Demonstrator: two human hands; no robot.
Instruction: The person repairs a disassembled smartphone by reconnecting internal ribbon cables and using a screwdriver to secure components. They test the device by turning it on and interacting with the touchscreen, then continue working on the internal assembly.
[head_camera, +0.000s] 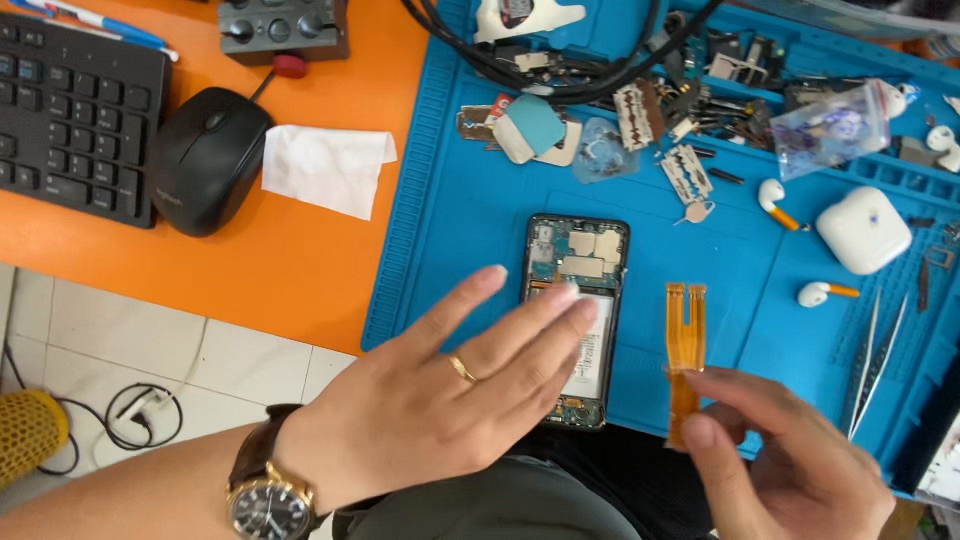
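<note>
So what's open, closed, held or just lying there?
Phone: back cover off, insides showing, lying flat.
Left hand: open, fingers resting on phone.
Right hand: pinching orange ribbon cable.
Earbud case: closed.
Earbuds: out, lying loose.
Tweezers: lying unused.

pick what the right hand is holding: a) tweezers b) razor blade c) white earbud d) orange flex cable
d: the right hand pinches the lower end of the orange flex cable between its fingers, while the tweezers lie untouched on the blue mat.

Phone repair workshop, blue repair mat, tweezers
</note>
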